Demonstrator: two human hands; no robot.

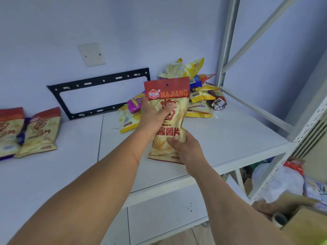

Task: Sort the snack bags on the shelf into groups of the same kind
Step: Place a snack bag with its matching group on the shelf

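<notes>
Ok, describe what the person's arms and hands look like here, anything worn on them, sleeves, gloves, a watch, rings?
Both forearms are bare as far as the picture shows them: no sleeves reach into view. The left hand and the right hand wear no gloves. No watch, bracelet or band shows at either wrist, and no ring shows on the visible fingers. No markings or cables are on them.

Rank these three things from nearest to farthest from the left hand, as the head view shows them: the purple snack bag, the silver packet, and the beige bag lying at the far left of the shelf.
Measured from the left hand:
1. Purple snack bag, just beside the hand, on its left.
2. Silver packet, to the right, at the pile's edge.
3. Beige bag, far to the left on the shelf.
</notes>
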